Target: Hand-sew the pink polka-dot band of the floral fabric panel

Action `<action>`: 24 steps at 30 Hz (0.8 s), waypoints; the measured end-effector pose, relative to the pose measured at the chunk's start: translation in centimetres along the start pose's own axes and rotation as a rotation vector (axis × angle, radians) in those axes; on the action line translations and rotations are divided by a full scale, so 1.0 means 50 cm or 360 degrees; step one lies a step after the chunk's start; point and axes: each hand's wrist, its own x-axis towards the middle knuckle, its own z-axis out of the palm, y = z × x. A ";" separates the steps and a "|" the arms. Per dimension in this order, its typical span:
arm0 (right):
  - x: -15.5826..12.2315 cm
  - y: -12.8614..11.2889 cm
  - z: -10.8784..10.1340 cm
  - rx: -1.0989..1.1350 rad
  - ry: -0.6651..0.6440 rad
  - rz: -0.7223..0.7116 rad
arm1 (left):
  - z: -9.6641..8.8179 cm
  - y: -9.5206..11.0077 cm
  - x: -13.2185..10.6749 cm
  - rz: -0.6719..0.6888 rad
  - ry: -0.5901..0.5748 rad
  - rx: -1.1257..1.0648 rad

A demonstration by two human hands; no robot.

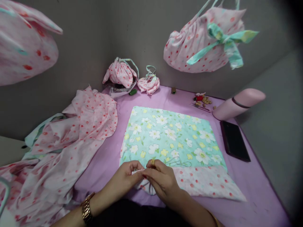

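A rectangle of mint floral fabric (170,132) lies flat in front of me, with a strip of pink red-dotted fabric (208,181) along its near edge. At the left end of that strip, the pink cloth is bunched up between my two hands. My left hand (126,176) pinches its edge between thumb and forefinger. Close against it, my right hand (163,181), with a gold ring, has its fingertips closed at the same edge. A loose loop of thread (178,162) lies on the mint cloth beside the right hand. Whether a needle is between the fingertips is hidden.
A heap of pink dotted cloth (80,126) covers the left side. Gathered pink bags (120,74) sit at the back; another bag (201,47) hangs above. A pink bottle (236,104), dark phone (234,140) and red thread spool (198,98) stand or lie at right.
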 end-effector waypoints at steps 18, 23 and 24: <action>-0.012 0.120 -0.203 0.1535 0.2410 0.0951 | -0.010 -0.002 -0.008 -0.0161 -0.0134 -0.0204; -0.027 0.129 -0.231 0.0998 0.2615 0.0517 | -0.010 -0.002 -0.007 -0.0178 -0.0113 -0.0206; -0.029 0.130 -0.235 0.0844 0.2652 0.0422 | -0.010 -0.002 -0.007 -0.0178 -0.0116 -0.0210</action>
